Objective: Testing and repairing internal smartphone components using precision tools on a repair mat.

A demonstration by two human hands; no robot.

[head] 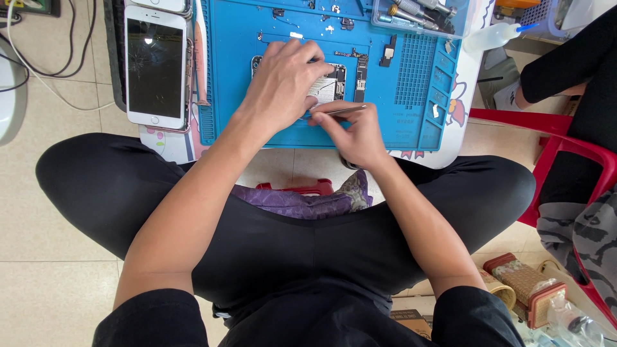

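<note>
An opened phone [334,82] lies flat on the blue mat [411,96], near its front edge, with its back shell off or screen removed so that the inner parts and a dark board strip show. It looks light, stiff and fragile: the small connectors and thin cables inside would tear easily, so it is best held by the outer frame edges, pressed flat, as a judgement. The left hand [283,80] lies spread over the left part of the phone, fingers curled down and pressing on it, holding nothing else. The right hand [357,132] is pinched narrow around 1 pair of metal tweezers [340,110], whose tip points left toward the phone's lower edge, just beside the left thumb. On the mat above the phone lie several small loose parts, among them 1 dark strip [389,51]; they are too small to count surely. A clear tray [418,14] at the mat's far right corner holds a few tools. To the left of the mat lies 1 white phone [155,67] with a cracked dark screen, and the edge of 1 more above it. A squeeze bottle [491,36] lies right of the mat. A second person's dark sleeve [565,61] shows at the right, near a red chair [553,148].
</note>
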